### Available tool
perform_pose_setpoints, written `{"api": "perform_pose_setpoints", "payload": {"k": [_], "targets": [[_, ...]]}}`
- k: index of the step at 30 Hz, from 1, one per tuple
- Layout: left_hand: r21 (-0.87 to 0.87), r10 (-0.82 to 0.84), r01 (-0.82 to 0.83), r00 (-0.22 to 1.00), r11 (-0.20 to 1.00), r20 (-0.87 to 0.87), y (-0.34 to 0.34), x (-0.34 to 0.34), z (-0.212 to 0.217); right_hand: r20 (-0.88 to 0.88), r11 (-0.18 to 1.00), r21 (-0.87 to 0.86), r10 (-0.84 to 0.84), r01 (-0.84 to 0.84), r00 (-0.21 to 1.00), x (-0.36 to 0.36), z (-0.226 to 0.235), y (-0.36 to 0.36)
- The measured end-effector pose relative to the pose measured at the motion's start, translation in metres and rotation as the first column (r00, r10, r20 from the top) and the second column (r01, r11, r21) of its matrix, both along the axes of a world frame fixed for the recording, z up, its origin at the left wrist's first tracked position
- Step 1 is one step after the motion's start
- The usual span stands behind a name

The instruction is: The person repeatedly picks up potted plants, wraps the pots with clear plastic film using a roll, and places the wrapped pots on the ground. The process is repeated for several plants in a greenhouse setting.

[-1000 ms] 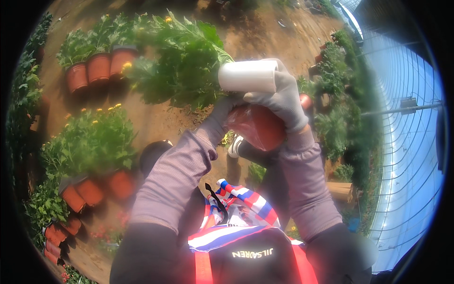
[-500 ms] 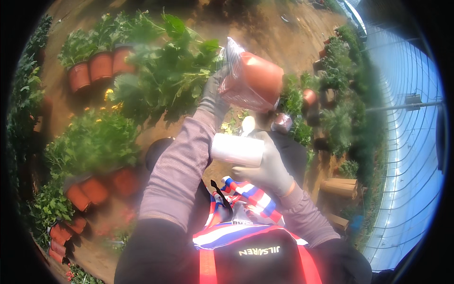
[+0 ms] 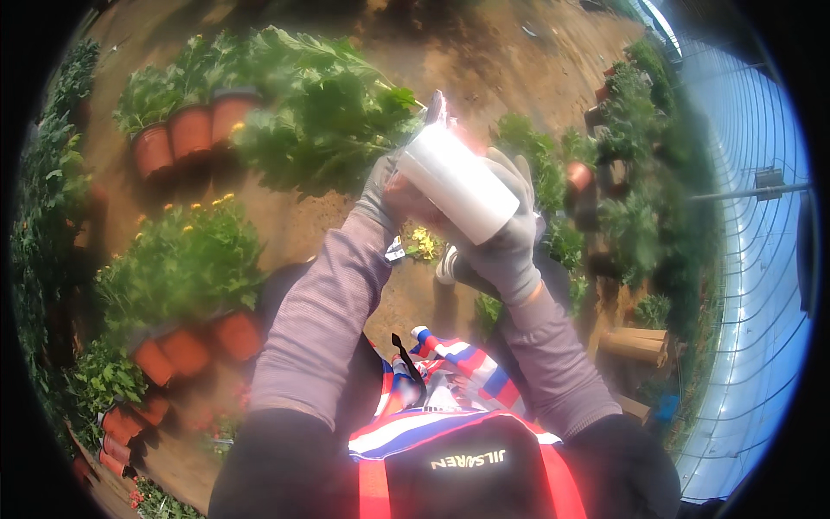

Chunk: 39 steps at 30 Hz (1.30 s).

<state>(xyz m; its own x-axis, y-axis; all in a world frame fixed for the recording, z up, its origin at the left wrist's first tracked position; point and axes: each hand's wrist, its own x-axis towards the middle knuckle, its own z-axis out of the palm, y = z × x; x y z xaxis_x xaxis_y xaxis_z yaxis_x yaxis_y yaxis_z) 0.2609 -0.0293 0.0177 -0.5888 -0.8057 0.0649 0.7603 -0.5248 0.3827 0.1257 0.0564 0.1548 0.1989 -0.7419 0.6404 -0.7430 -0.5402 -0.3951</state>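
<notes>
In front of me a leafy green potted plant (image 3: 324, 121) lies tipped on its side, its foliage pointing left. My left hand (image 3: 380, 186), in a grey glove, is closed around it where the leaves meet the pot. My gloved right hand (image 3: 510, 251) grips a roll of whitish plastic film (image 3: 460, 183), held slanted against the pot. The roll covers most of the pot; only a pinkish, glare-washed bit (image 3: 469, 137) and a gathered tip of film (image 3: 438, 107) show past it. The left fingers are partly hidden behind the roll.
Several potted plants in terracotta-coloured pots (image 3: 190, 131) stand at the far left, and more with yellow flowers (image 3: 177, 259) nearer. Rows of plants (image 3: 629, 156) line the right, beside the plastic greenhouse wall (image 3: 756, 285). Cardboard (image 3: 635, 344) lies at the lower right. Yellow leaves (image 3: 424, 244) lie on the soil.
My right hand has lifted the film roll up and forward, from below the pot to over it. The roll has tilted and now hides the pot. My left hand keeps its hold.
</notes>
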Motion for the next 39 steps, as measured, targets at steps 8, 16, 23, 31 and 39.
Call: {"api": "perform_pose_setpoints", "payload": {"k": [8,16,23,31,39], "targets": [[-0.238,0.306,-0.211,0.814,0.948,0.494,0.009,0.008,0.014,0.940,0.947,0.252,-0.190,-0.200,0.283,-0.034,-0.057,0.000],[-0.158,0.176,-0.114,0.866,0.981,0.469,0.007,0.020,0.025,0.975,0.968,0.153,-0.116,-0.198,0.189,-0.085,-0.128,0.002],[-0.432,0.283,-0.085,0.864,0.898,0.418,0.007,0.000,-0.010,0.970,0.473,0.057,-0.234,-0.879,-0.063,-0.058,-0.082,0.008],[0.008,-0.026,0.025,0.992,1.000,0.123,0.011,-0.017,-0.012,0.960,0.823,0.248,-0.140,-0.510,0.242,-0.034,0.023,-0.036],[0.061,0.175,-0.171,0.983,0.983,-0.056,0.025,-0.025,0.021,0.446,0.826,0.460,0.101,-0.325,0.889,-0.009,0.024,-0.030]]}}
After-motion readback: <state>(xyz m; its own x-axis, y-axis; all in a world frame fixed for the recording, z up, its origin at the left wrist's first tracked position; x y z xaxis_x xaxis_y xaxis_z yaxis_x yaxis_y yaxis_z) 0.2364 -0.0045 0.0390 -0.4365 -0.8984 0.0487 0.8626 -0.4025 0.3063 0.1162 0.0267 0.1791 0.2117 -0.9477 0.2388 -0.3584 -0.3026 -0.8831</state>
